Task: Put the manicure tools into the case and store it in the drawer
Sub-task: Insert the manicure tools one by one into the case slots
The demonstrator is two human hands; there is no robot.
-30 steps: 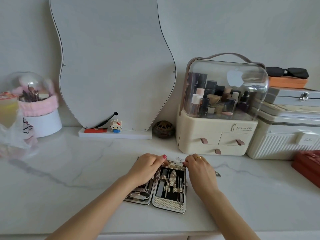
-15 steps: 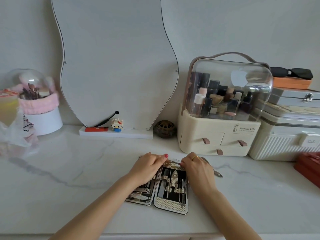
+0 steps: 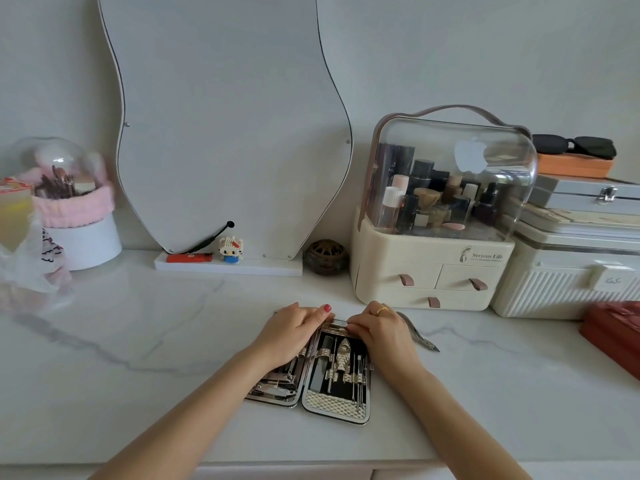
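Observation:
The manicure case (image 3: 337, 407) lies open on the marble tabletop, with steel tools strapped in both halves. My left hand (image 3: 294, 332) presses on the top of the left half, fingers curled over it. My right hand (image 3: 384, 336), with a ring on it, pinches a small flat metal tool (image 3: 341, 322) at the top edge of the right half. A pair of cuticle nippers (image 3: 420, 339) lies loose on the table just right of my right hand. Behind stands a cream cosmetics organizer (image 3: 391, 261) with three shut drawers (image 3: 406, 280).
A wavy mirror (image 3: 225, 133) leans on the wall behind. A dark round burner (image 3: 325, 256) sits beside the organizer. A white ribbed box (image 3: 554, 285) and a red case (image 3: 616, 334) are at the right. A brush holder (image 3: 79, 216) and a plastic bag (image 3: 20, 265) stand at the left.
My right hand has lowered the small metal tool from above the case's far edge down onto the top of the right half. My left hand stays on the left half.

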